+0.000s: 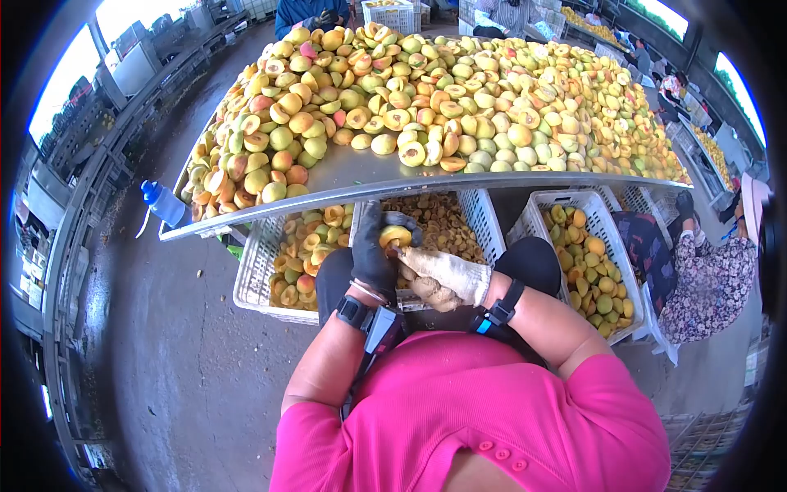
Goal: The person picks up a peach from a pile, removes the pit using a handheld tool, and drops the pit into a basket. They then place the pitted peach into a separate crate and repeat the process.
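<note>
Bottle (pixel 168 208), blue-capped, shows at the left edge of the steel table (pixel 361 168), seeming to tilt from where I stand. From there a broad heap of apricots (pixel 492 90) spreads across to the table's right end, many of them halved with orange flesh showing, and a strip of bare metal runs along the near side. Behind the heap, toward the left, I see a person in blue (pixel 299 11).

Under the near edge, the left-hand white crate (pixel 246 283) carries more apricot halves. Beside it, the left hand (pixel 375 254), in a dark glove, has its fingers bent round one apricot (pixel 397 237), holding it with the yellow-orange flesh in sight, above the lap and just below the table's edge. Right up against that fruit comes the right hand (pixel 438 277), in a pale, soiled glove, its fingers curled in; I cannot tell whether they grip anything. Behind the two hands, the middle crate (pixel 482 221) is filled with small brown pieces that look like pits.

Past the right knee, the right-hand crate (pixel 628 275) holds yellow and green apricots. Farthest right, near that crate, is a co-worker (pixel 709 279) in flowered clothing.
</note>
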### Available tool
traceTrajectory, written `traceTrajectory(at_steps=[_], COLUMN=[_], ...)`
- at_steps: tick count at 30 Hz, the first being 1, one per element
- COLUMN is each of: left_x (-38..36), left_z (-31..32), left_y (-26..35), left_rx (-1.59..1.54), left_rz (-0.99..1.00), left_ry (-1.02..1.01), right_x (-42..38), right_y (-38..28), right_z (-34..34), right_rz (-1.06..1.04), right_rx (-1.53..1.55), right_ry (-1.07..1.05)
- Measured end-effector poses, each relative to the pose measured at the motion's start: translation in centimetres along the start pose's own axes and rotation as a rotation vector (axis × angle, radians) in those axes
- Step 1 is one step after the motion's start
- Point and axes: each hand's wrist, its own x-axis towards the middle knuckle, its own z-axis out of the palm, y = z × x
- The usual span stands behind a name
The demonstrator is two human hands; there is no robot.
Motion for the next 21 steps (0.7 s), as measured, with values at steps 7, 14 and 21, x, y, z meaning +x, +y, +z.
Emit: traceTrajectory(at_steps=[7,14,21], left_x=[0.2,-0.7,0.4], left_z=[0.1,-0.1,-0.1], left_y=[0.9,-0.1,-0.3], left_rx=[0.442,0.588,0.392], left_rz=[0.062,0.338,0.279], left_ry=[-0.094,0.001,-0.008], right_x=[1.2,0.9,0.6], right_y=[0.7,1.4,-1.1], right_z=[-1.8,-0.6,-2.0], right_rz=[-0.153,-0.018,-0.057], right_rx=[-0.420,0.008,-0.252], right_ry=[0.093,0.009,0.079])
